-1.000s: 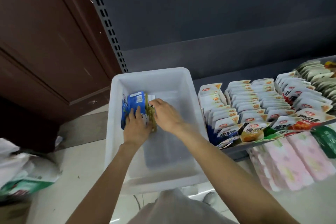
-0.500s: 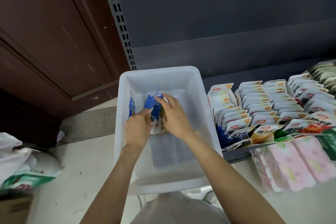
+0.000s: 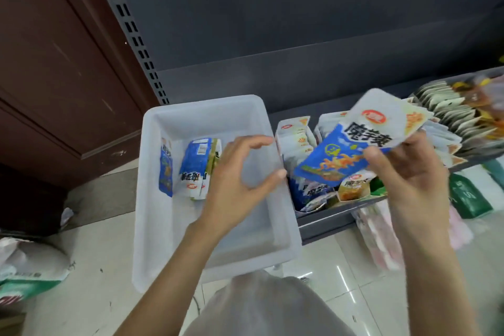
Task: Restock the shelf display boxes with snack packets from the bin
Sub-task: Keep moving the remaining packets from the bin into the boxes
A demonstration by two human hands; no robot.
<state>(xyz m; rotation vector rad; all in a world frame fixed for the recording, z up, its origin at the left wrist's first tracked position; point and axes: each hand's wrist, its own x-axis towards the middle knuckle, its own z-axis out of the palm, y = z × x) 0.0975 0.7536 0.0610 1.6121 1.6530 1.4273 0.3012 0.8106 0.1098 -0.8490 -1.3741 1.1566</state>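
A white plastic bin (image 3: 286, 229) stands on the floor beside the low shelf. A few blue-and-white snack packets (image 3: 197, 169) lean upright near its far left side, one more (image 3: 165, 169) against the left wall. My right hand (image 3: 409, 172) pinches a blue-and-white snack packet (image 3: 362, 142) and holds it up over the shelf display boxes (image 3: 300, 150). My left hand (image 3: 240, 174) hovers above the bin with fingers loosely curved, holding nothing.
Rows of white packets fill display boxes along the shelf (image 3: 335, 213) to the right, with darker packets (image 3: 458, 112) further along. Pink and green packs (image 3: 469, 196) hang below the shelf. A perforated shelf upright (image 3: 131, 33), a brown door (image 3: 54, 63) and bags (image 3: 30, 267) at left.
My right hand has lifted one blue packet out of the bin and carried it right, over the shelf boxes. My left hand let go of the stack and rose above the bin.
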